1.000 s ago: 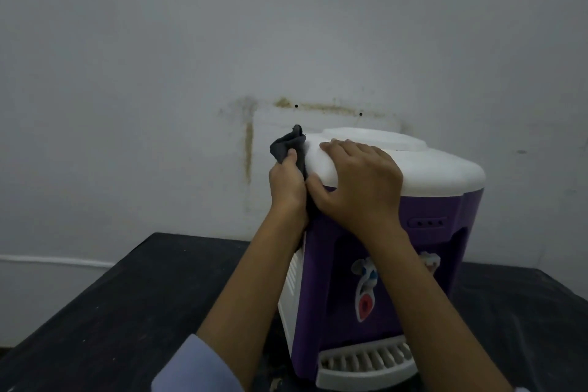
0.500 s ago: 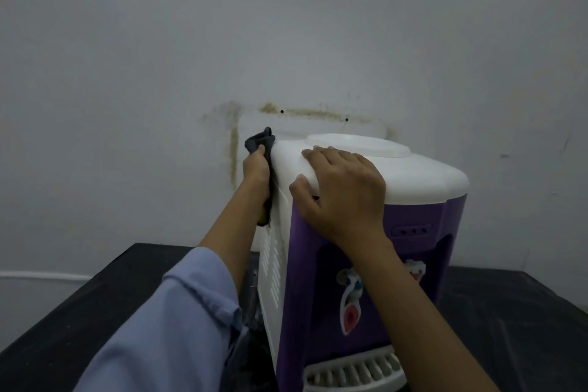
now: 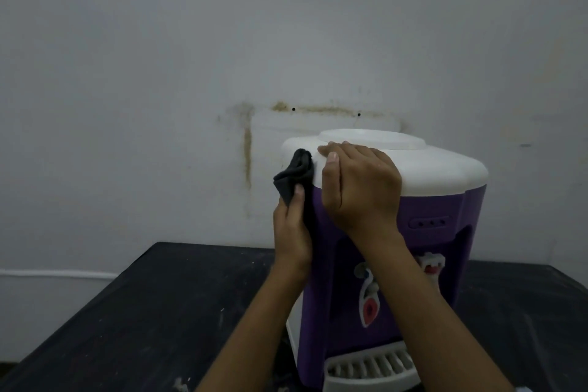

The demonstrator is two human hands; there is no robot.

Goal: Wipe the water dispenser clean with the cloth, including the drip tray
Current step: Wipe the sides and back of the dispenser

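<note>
Water dispenser [image 3: 439, 200], one: purple body, white top with a raised round cap, standing upright on the table [image 3: 143, 312].
- Taps, two, white with red parts, on the dispenser's front recess: one [image 3: 369, 299] left of the right forearm, one [image 3: 429, 266] right of it. Any marking on them is too blurred to read.
- Indicator panel [image 3: 429, 222], one, above the recess, showing three dark dots. No lettering can be made out.
- Drip tray [image 3: 369, 369], one, white and slotted, at the foot of the dispenser's front.

Cloth [image 3: 294, 173], one, dark grey and bunched, against the dispenser's upper left edge where the white top meets the purple body.

Left hand [image 3: 291, 232]: grasps the cloth, thumb pinning it, and presses it to the dispenser's left side.

Right hand [image 3: 362, 181]: palm down on the front-left corner of the dispenser's top, fingers relaxed over the rounded rim, holding nothing.

Wall [image 3: 159, 41] behind the dispenser: grey, with brown stains and two small dark holes [image 3: 293, 109] above the dispenser's top.
</note>
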